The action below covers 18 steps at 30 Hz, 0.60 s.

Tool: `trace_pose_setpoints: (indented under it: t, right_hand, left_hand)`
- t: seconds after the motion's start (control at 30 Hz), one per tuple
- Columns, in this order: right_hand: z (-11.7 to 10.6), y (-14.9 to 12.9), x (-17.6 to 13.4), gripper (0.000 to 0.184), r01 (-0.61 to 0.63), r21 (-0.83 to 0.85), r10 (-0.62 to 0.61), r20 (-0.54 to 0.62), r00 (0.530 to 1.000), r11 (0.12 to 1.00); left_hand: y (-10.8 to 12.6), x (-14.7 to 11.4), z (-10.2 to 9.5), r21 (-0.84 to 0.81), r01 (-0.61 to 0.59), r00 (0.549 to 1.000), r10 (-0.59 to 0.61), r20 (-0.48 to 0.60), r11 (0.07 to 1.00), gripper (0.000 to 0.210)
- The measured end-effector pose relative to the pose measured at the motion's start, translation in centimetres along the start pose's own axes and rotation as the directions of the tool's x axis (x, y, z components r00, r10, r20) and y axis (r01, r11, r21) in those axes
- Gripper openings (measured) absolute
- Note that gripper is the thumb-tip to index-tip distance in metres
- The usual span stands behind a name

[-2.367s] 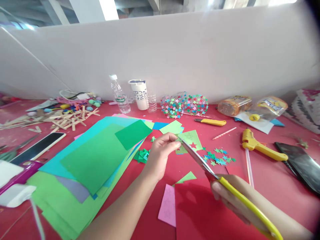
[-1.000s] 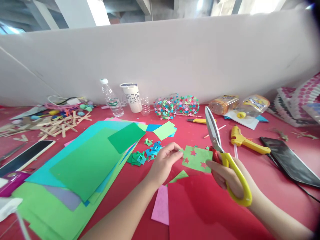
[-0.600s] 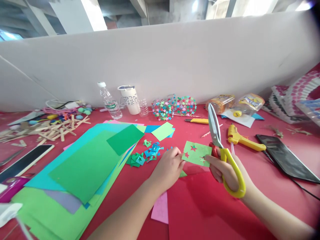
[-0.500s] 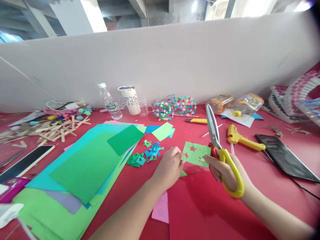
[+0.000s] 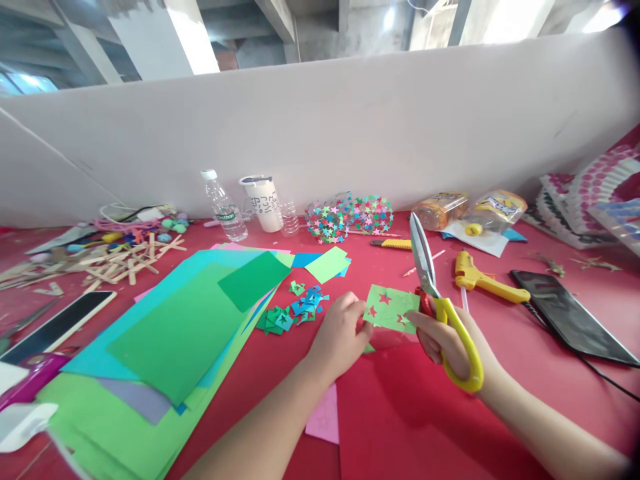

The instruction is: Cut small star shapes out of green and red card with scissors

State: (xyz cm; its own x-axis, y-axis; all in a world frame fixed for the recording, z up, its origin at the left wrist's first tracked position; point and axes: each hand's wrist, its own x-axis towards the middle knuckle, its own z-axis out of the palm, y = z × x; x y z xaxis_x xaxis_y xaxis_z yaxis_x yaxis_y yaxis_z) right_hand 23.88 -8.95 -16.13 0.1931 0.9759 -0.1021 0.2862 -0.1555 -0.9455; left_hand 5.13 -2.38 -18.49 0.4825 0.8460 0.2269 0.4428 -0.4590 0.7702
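Note:
A small light-green paper point(image 5: 381, 309) with star-shaped holes is held up between my two hands. My left hand point(image 5: 345, 333) is closed, its thumb and fingertips at the paper's left edge. In my right hand point(image 5: 445, 337) are scissors point(image 5: 467, 360) with yellow and red handles, blades pointing up and away from the paper. The same hand's fingertips pinch the paper's right edge. Beneath the hands lies a red sheet point(image 5: 400, 420), with a pink paper point(image 5: 324, 417) beside it. Left of my left hand are blue paper scraps point(image 5: 307, 303) and green paper scraps point(image 5: 274, 321).
Large green and blue sheets point(image 5: 165, 327) cover the left side. Behind stand a water bottle point(image 5: 227, 213), a white cup point(image 5: 263, 203) and star-covered rings point(image 5: 330, 220). To the right lie a utility knife point(image 5: 393, 244), a yellow glue gun point(image 5: 487, 280) and a black phone-like device point(image 5: 570, 313).
My left fingers have shifted slightly down along the paper's left edge. The scissors and paper have moved slightly left, and the view has shifted a little.

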Motion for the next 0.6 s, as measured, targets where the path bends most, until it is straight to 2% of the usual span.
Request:
trace_pose_setpoints:
  t: [0.1, 0.17, 0.27, 0.37, 0.53, 0.6]
  right_hand:
    - [0.1, -0.4, 0.0, 0.045, -0.004, -0.019, 0.005, 0.073, 0.997, 1.0]
    - [0.3, -0.6, 0.0, 0.04, -0.011, -0.035, 0.015, 0.125, 0.992, 0.999]
    - [0.7, -0.5, 0.0, 0.032, -0.031, -0.052, 0.039, 0.15, 0.988, 0.998]
    - [0.8, -0.2, -0.1, 0.029, -0.024, -0.047, 0.031, 0.154, 0.988, 0.999]
    - [0.4, -0.2, -0.3, 0.021, 0.003, -0.004, -0.002, 0.173, 0.985, 1.0]
    - [0.4, -0.1, -0.3, 0.023, -0.002, 0.019, -0.001, 0.169, 0.986, 1.0]
  left_hand:
    - [0.2, 0.0, -0.6, -0.176, 0.054, 0.998, -0.058, -0.017, 0.983, 0.027]
    - [0.3, -0.2, -0.9, -0.389, 0.128, 0.991, -0.108, 0.074, 0.912, 0.038]
    - [0.7, -0.4, -1.2, -0.616, 0.307, 0.946, -0.161, 0.282, 0.726, 0.023]
    - [1.0, -0.5, -1.3, -0.655, 0.393, 0.917, -0.22, 0.334, 0.645, 0.022]
    - [1.3, -0.4, -1.7, -0.693, 0.369, 0.929, -0.22, 0.299, 0.62, 0.019]
    - [1.2, -0.4, -1.8, -0.726, 0.367, 0.93, -0.22, 0.293, 0.581, 0.018]
